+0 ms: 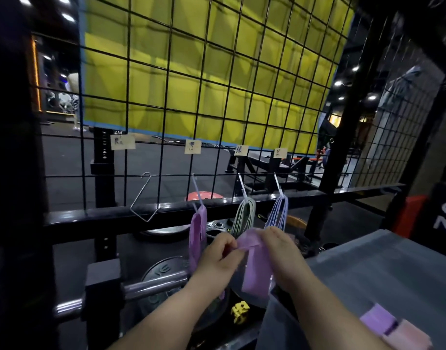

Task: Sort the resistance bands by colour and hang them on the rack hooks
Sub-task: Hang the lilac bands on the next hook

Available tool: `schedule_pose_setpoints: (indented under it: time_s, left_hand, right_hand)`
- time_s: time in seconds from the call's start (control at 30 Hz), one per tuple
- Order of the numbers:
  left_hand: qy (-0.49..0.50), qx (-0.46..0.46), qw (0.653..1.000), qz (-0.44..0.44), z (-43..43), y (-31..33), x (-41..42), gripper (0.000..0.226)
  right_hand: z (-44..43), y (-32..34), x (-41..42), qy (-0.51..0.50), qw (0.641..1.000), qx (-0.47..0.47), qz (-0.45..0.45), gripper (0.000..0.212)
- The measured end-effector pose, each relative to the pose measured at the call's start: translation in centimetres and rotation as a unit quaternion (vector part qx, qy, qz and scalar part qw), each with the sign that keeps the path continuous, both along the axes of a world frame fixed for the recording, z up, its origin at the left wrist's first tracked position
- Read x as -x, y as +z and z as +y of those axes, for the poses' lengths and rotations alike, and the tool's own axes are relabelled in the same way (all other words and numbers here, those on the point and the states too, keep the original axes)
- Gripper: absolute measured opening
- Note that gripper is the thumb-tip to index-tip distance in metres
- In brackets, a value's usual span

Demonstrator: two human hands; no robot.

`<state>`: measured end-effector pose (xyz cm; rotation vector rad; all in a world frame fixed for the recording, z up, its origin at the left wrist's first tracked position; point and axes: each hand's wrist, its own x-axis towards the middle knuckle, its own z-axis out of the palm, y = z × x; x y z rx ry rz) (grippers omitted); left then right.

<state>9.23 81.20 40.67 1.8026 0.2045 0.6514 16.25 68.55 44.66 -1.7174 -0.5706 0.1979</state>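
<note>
Grey desk [368, 274] fills the lower right. Two folded bands lie on it, well to the right of the fingers and nearer the camera: one purple [377, 319], one pink [408, 335], both blurred.

Two bare hands meet at centre. The left hand [216, 258] and the right hand [282, 253] each pinch the top edge of one purple band [257, 271] between thumb and curled fingers, and it hangs straight down between the wrists. How many layers it has cannot be told.

Below the left fingers a chrome bar [153, 284] runs through a dark weight plate [163, 271] that the forearm partly hides.

Beyond the fingers, four hooks hang on a black wire grid [216, 72]. Three are loaded:
- a purple bunch [198, 231] just left of the left fingers
- a green bunch [243, 215] straight above the hands
- a blue bunch [277, 213] above the right fingers

The fourth hook [143, 198] is bare wire, well to the left. The bands in each bunch overlap too much to count.

Four paper labels [192, 147] sit higher on the grid, one above each hook, their writing too blurred to read. Behind the grid is a yellow panel [191, 84].
</note>
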Motion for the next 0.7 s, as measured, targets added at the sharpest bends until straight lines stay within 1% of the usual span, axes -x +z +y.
schedule_pose_setpoints:
  time_s: [0.07, 0.13, 0.2, 0.27, 0.33, 0.37, 0.5, 0.53, 0.6, 0.67, 0.7]
  left_hand:
    - [0.003, 0.034, 0.999, -0.008, 0.4, 0.5, 0.7, 0.024]
    - [0.004, 0.07, 0.997, -0.028, 0.7, 1.1, 1.4, 0.027]
    - [0.012, 0.091, 0.995, -0.036, 1.1, 1.5, 1.9, 0.028]
    - [0.006, 0.106, 0.993, -0.047, 1.7, 1.8, 2.4, 0.027]
    - [-0.001, 0.131, 0.99, -0.06, 2.5, 2.1, 2.6, 0.028]
    - [0.001, 0.142, 0.988, -0.061, 2.9, 2.2, 2.7, 0.028]
    - [0.028, 0.166, 0.983, -0.066, 4.1, 3.0, 3.5, 0.024]
    - [0.038, 0.163, 0.983, -0.069, 4.5, 3.1, 3.7, 0.023]
    - [0.051, 0.158, 0.983, -0.073, 5.1, 3.2, 4.0, 0.025]
    - [0.061, 0.162, 0.982, -0.08, 5.6, 3.1, 4.1, 0.023]
    - [0.066, 0.161, 0.981, -0.086, 5.8, 3.0, 4.0, 0.02]
  right_hand:
    - [0.2, 0.3, 0.2, 0.034, 0.999, 0.003, 0.005, 0.033]
    - [0.8, 0.5, 0.3, 0.06, 0.998, -0.003, 0.018, 0.046]
    - [1.4, 0.5, 0.1, 0.097, 0.993, -0.046, 0.058, 0.052]
    - [1.8, 0.4, 0.1, 0.149, 0.979, -0.097, 0.099, 0.054]
    - [2.1, 0.4, 0.0, 0.19, 0.966, -0.127, 0.118, 0.045]
    - [2.2, 0.4, 0.0, 0.202, 0.963, -0.127, 0.123, 0.043]
    - [2.5, 0.6, -0.3, 0.236, 0.962, -0.082, 0.113, 0.057]
    - [2.6, 0.7, -0.4, 0.242, 0.961, -0.072, 0.11, 0.055]
    - [3.0, 1.1, -0.4, 0.242, 0.964, -0.054, 0.096, 0.042]
    - [3.4, 1.6, -0.3, 0.246, 0.966, -0.044, 0.067, 0.028]
    - [3.7, 2.0, -0.2, 0.247, 0.967, -0.038, 0.049, 0.025]
